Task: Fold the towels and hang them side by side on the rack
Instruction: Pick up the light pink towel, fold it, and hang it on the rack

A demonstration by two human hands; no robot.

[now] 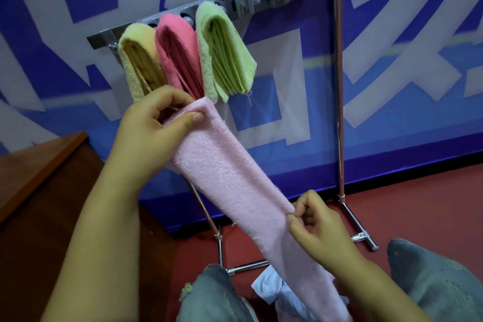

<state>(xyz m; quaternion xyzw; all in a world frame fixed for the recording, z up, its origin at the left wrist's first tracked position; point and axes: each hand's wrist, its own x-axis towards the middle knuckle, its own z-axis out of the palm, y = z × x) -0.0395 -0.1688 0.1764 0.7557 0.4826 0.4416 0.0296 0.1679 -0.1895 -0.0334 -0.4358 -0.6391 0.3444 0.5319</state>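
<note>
Grey-trousered knees (439,282) filled the bottom of the view, and between them a crumpled pale blue cloth (271,289) lay on the red floor (418,191). Across them ran a long, narrow, folded light pink terry towel (235,178), stretched slantwise from upper left to lower right. The left hand (151,125) held its upper end, with the thumb on top and the fingers curled beneath, gripping the fabric. The right hand (316,222) pinched the towel's right edge further down between thumb and curled fingers, while the rest of the towel hung past it toward the floor.

Behind the hands stood a chrome metal rack (339,86) with a grey hook rail along the top. Three folded towels hung on the rail's left part, side by side and touching: a yellow-green terry towel (138,60), a deep pink terry towel (180,55) and a light green terry towel (224,52). The pink towel's upper end sat just below these three. A brown wooden worktop (39,165) stood at the left, and a blue and white patterned wall (392,47) rose behind the rack.
</note>
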